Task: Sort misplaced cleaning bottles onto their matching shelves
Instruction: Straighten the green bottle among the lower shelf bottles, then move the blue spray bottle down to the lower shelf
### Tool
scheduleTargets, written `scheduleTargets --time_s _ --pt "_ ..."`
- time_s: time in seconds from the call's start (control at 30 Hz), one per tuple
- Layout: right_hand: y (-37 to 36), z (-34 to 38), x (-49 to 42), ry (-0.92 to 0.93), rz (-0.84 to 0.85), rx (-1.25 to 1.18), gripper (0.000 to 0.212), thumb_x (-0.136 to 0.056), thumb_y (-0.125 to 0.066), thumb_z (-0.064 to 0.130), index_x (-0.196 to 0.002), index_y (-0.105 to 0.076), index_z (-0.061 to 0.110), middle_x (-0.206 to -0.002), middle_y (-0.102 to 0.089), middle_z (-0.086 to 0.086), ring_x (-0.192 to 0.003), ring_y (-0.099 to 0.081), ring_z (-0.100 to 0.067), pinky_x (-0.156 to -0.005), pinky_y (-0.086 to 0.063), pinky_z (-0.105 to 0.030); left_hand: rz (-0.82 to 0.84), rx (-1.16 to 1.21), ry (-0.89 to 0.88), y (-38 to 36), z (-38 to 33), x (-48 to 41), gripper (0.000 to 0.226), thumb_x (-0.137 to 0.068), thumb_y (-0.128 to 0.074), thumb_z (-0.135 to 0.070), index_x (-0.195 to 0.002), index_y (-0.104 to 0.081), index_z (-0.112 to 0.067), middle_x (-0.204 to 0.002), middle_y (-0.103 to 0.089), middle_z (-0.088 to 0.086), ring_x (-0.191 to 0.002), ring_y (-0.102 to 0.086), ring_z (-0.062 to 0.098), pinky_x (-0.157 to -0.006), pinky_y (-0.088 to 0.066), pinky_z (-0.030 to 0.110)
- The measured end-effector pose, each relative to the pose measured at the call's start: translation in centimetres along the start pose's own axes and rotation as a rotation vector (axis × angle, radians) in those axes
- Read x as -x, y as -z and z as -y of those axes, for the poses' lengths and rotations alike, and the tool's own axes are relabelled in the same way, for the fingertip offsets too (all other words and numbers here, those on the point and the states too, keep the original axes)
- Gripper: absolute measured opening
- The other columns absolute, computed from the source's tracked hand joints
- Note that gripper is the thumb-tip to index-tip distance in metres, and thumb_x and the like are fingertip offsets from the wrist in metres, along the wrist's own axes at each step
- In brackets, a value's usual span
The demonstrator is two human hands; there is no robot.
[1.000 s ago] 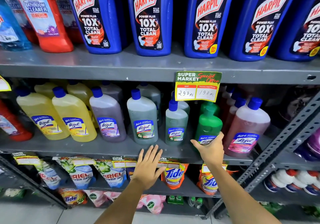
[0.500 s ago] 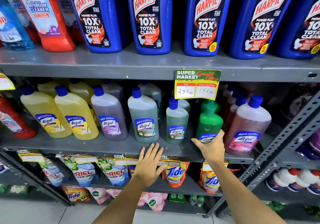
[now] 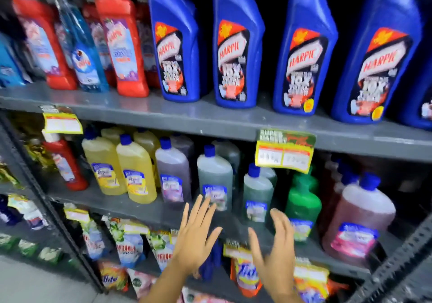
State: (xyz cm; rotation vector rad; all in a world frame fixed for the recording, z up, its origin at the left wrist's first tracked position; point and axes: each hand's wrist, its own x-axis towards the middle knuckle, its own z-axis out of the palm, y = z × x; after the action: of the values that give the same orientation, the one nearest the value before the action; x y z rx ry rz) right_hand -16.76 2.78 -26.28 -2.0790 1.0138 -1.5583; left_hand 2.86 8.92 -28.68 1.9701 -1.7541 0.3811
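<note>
Motion blur leaves labels unreadable. Both hands, left (image 3: 195, 237) and right (image 3: 277, 251), are spread wide, nothing held, before the middle shelf (image 3: 145, 211). A green bottle (image 3: 304, 203) stands at 1 o'clock, among grey bottles (image 3: 215, 181).

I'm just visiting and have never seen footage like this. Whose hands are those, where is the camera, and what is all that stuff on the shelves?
No robot here: a person wears a camera on the head, looking down at their own bare hands. The left hand and right hand are both open and hold nothing, hovering before the middle shelf. That shelf carries floor cleaner: yellow bottles, a purple bottle, a grey-green bottle, a green bottle. Above stand blue Harpic bottles and red bottles. The picture is blurred.
</note>
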Motion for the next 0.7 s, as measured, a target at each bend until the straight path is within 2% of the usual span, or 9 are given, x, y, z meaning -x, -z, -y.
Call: scheduleTargets --time_s 0.07,0.13,0.27,0.43,0.57,0.7 --pt "-0.5 3.4 -3.1 0.190 -0.028 -0.121 0.052 -0.088 -0.058 0.039 -0.133 -0.047 0.014 -0.132 -0.051 -0.006 -0.125 -0.050 -0.019 -0.109 -0.036 -0.021 -0.155 0.032 0.010 3.8 0.0 -2.3 0.055 -0.102 -0.028 -0.045 -0.146 -0.039 -0.014 -0.157 -0.026 0.004 -0.147 -0.011 0.022 -0.116 -0.009 0.046" --pt "-0.7 7.5 -6.6 0.342 -0.066 -0.213 0.047 -0.091 -0.055 0.036 -0.130 -0.049 0.011 -0.130 -0.055 -0.007 -0.125 -0.051 -0.017 -0.108 -0.038 -0.023 -0.300 0.056 -0.013 8.1 0.5 -4.8 0.052 -0.101 -0.032 -0.041 -0.144 -0.039 -0.014 -0.157 -0.027 0.006 -0.146 -0.015 0.025 -0.116 -0.011 0.046" --pt "-1.8 14.9 -12.7 0.494 -0.081 -0.245 0.040 -0.093 -0.055 0.026 -0.128 -0.052 0.008 -0.130 -0.059 -0.010 -0.127 -0.052 -0.019 -0.109 -0.037 -0.026 -0.463 -0.017 -0.054 16.4 3.8 -8.0 0.052 -0.102 -0.030 -0.041 -0.142 -0.041 -0.010 -0.155 -0.029 0.011 -0.145 -0.017 0.028 -0.116 -0.013 0.048" --pt "-7.0 21.5 -17.5 0.554 -0.038 -0.139 0.045 -0.090 -0.057 0.022 -0.132 -0.055 0.005 -0.137 -0.056 -0.012 -0.129 -0.051 -0.023 -0.111 -0.034 -0.023 -0.518 -0.164 -0.054 23.1 11.9 -8.9 0.052 -0.099 -0.036 -0.039 -0.140 -0.045 -0.008 -0.154 -0.031 0.012 -0.145 -0.019 0.027 -0.116 -0.012 0.052" --pt "-13.3 25.6 -19.5 0.564 -0.017 -0.017 0.048 -0.089 -0.054 0.026 -0.132 -0.055 0.007 -0.139 -0.056 -0.012 -0.128 -0.052 -0.025 -0.107 -0.036 -0.029 -0.486 -0.226 -0.060 27.0 20.0 -8.7 0.052 -0.095 -0.041 -0.035 -0.139 -0.045 -0.007 -0.152 -0.034 0.014 -0.144 -0.022 0.028 -0.115 -0.014 0.053" --pt "-19.3 29.8 -19.9 0.484 0.014 0.021 0.048 -0.086 -0.056 0.024 -0.131 -0.055 0.007 -0.138 -0.056 -0.011 -0.125 -0.054 -0.027 -0.103 -0.042 -0.034 -0.432 -0.257 -0.080 30.4 28.2 -8.7 0.053 -0.096 -0.038 -0.038 -0.138 -0.047 -0.007 -0.153 -0.034 0.011 -0.142 -0.026 0.027 -0.113 -0.019 0.050"
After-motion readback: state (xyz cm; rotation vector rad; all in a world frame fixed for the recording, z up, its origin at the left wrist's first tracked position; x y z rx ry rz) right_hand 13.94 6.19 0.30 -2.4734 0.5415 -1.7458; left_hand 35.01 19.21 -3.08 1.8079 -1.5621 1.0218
